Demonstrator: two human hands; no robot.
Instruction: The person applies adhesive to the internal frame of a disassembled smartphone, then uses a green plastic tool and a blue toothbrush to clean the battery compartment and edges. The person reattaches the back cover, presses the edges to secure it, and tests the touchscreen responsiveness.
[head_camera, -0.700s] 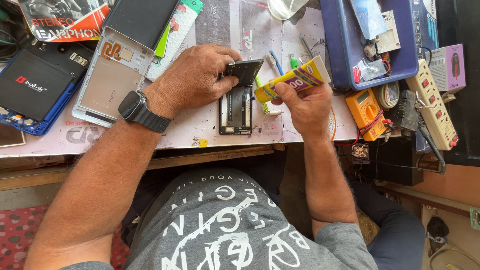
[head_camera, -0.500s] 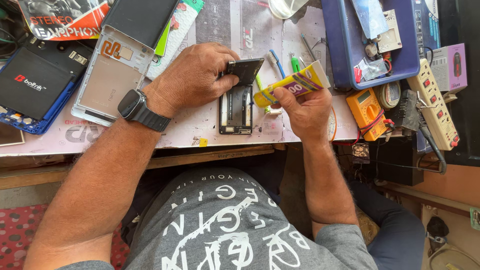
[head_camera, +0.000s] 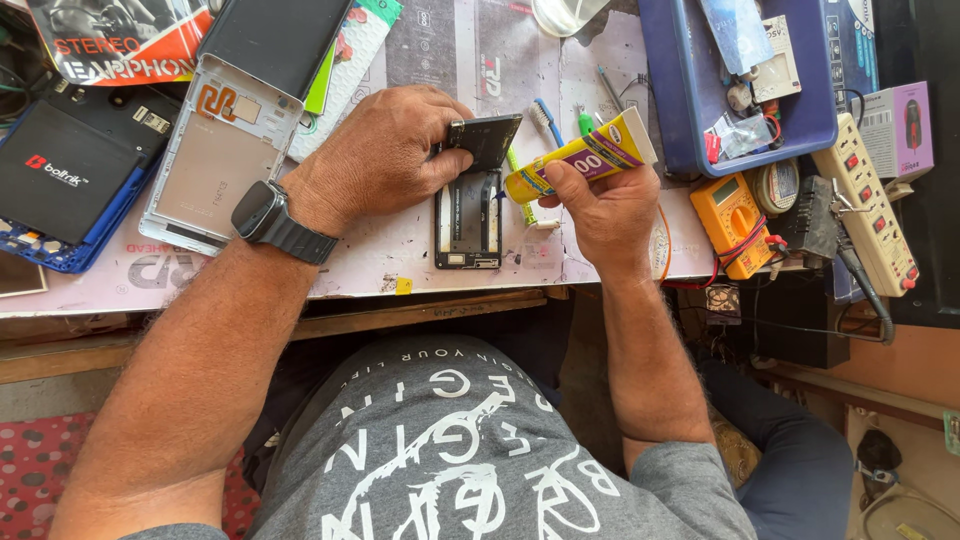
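Left hand (head_camera: 375, 160) grips one dark phone part (head_camera: 485, 138); right hand (head_camera: 600, 200) grips one yellow glue tube (head_camera: 585, 157); one phone frame (head_camera: 468, 218) below.

I see bright, even daylight across the worktop (head_camera: 420, 250), with only soft, short shadows under both hands. Mild glare sits on the pale surface near its far edge. Focus is sharp; under the near edge it turns dim.
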